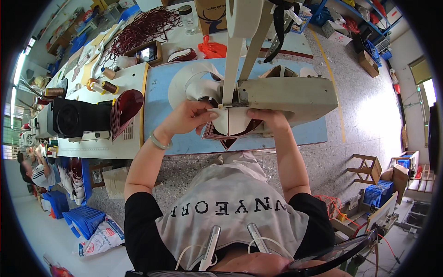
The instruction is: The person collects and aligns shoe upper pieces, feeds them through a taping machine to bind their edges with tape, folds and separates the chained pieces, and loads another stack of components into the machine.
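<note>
In front of me a white, leather-like sheet piece (238,122) with a seam down its middle lies under the upright of a cream-coloured machine (295,94). My left hand (196,117) pinches its left edge between thumb and fingers, a bangle on that wrist. At the right edge my right hand (271,119) grips the same piece, thumb on top; its other fingers are partly hidden. Dark red layered pieces (221,136) show beneath the white one. More curved white pieces (187,83) lie behind my left hand, left of the machine.
A blue tabletop (170,143) carries the machine. To the left stand a black motor housing (69,117), a dark red curved stack (127,111) and thread spools (109,87). Farther back are dark red strips (145,30), a jar (188,21) and a red plastic bag (212,47).
</note>
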`<control>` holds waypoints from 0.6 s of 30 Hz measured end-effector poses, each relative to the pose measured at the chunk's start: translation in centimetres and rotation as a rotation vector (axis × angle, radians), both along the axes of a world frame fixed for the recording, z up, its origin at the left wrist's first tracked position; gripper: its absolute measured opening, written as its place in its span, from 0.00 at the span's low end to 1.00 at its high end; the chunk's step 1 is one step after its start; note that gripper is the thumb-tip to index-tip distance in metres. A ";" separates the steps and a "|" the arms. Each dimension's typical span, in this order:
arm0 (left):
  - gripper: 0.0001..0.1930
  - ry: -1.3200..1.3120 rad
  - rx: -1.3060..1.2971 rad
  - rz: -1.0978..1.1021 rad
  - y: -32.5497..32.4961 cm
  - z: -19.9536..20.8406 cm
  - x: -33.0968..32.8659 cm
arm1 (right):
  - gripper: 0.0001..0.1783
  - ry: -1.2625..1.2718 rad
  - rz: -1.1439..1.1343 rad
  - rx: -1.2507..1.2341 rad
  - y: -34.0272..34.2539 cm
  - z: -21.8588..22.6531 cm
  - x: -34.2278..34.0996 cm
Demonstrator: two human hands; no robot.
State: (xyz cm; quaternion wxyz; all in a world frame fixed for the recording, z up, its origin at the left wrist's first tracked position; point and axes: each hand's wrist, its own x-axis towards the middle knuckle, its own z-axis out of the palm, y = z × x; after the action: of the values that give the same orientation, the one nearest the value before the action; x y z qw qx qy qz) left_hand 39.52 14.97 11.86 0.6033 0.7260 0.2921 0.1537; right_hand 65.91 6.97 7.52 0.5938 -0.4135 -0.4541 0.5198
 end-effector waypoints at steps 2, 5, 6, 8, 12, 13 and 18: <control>0.10 0.015 0.020 -0.022 0.6 0.0 0.0 | 0.24 -0.097 0.013 -0.013 0.5 -0.2 0.4; 0.11 -0.008 0.016 -0.040 1.9 -0.7 0.1 | 0.25 -0.255 -0.079 0.009 2.3 -4.1 1.6; 0.12 -0.045 -0.008 -0.038 2.5 -0.9 0.3 | 0.26 -0.282 -0.214 -0.057 3.8 -7.8 3.1; 0.12 -0.053 -0.030 -0.026 3.8 -1.4 0.5 | 0.27 -0.304 -0.341 -0.121 6.0 -11.8 4.5; 0.13 -0.053 -0.108 0.133 3.3 -1.5 0.9 | 0.24 -0.327 -0.438 0.011 5.7 -12.6 4.1; 0.13 -0.054 -0.107 0.142 2.6 -1.7 0.6 | 0.25 -0.296 -0.413 0.020 4.8 -11.1 3.4; 0.21 -0.248 -0.030 0.463 -2.0 -9.1 -2.2 | 0.07 -0.708 -0.388 -0.025 -4.2 -2.2 -1.8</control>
State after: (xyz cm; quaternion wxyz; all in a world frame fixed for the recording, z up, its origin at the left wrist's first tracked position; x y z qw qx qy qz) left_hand 37.30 12.93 2.72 0.5940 0.6064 0.3764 0.3710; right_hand 64.07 2.82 5.33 0.4826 -0.6524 -0.5377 0.2288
